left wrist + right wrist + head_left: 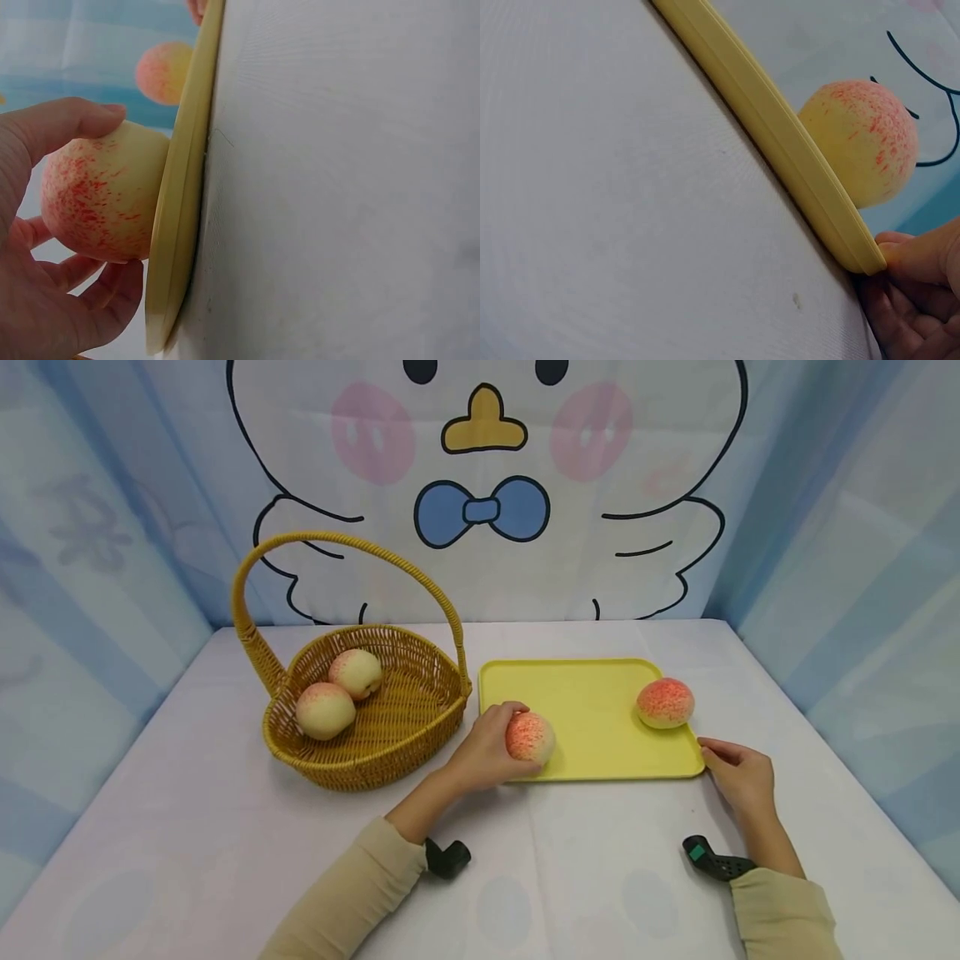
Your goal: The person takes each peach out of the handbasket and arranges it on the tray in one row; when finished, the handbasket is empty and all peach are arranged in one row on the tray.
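My left hand [491, 747] holds a peach [530, 738] at the left end of a yellow tray [592, 718]. In the left wrist view the thumb lies on one side of this peach [105, 191] and the fingers curl round the other. My right hand [742, 777] pinches the tray's near right corner; the right wrist view shows the thumb on the rim [810, 180] and the fingers partly hidden beneath. A second peach [665, 703] rests on the tray's right end, just beyond that hand.
Left of the tray stands a woven basket [360, 768] with a tall arched handle [345, 538]. Two paler peaches, one nearer [325, 711] and one farther [356, 673], lie in its left part. A white cloth covers the table [585, 860]; printed curtains [487, 585] enclose the back and sides.
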`<state>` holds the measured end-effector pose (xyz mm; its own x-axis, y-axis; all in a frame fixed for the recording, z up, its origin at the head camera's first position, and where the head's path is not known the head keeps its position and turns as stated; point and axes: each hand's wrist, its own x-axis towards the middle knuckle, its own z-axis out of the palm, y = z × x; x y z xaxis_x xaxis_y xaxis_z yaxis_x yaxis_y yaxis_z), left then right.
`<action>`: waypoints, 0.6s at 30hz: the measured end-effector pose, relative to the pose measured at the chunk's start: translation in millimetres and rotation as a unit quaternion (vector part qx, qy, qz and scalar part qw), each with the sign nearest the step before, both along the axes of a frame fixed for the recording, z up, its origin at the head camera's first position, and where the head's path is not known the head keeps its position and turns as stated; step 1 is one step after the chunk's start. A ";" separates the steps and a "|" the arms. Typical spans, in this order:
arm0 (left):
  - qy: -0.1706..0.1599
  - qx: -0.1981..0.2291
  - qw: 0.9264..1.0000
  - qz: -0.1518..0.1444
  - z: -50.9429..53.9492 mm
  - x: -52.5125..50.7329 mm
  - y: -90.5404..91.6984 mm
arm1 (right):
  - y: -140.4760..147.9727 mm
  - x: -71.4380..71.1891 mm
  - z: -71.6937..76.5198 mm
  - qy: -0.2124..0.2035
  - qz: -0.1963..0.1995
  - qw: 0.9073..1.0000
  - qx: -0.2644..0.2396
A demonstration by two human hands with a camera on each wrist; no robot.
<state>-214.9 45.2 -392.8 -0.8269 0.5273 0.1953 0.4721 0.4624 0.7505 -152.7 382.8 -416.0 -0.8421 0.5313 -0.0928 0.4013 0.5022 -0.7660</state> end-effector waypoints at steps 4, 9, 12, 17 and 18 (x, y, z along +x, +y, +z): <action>-0.012 0.002 1.000 0.004 0.2 -0.2 0.9 | -1.1 -0.1 0.3 -0.005 -0.002 1.000 -0.004; -0.017 0.005 1.000 0.006 -1.2 -1.1 1.9 | -0.8 -0.4 0.3 -0.005 -0.003 1.000 -0.004; -0.016 0.012 1.000 0.003 -3.2 -1.0 2.9 | -0.6 -0.5 0.3 -0.003 -0.004 1.000 0.000; -0.025 0.015 1.000 -0.011 -6.1 0.2 5.2 | -0.6 -0.7 0.2 -0.003 -0.003 1.000 0.003; -0.027 0.015 0.999 -0.014 -6.2 0.3 5.5 | -0.5 -0.6 0.4 -0.003 -0.003 1.000 0.003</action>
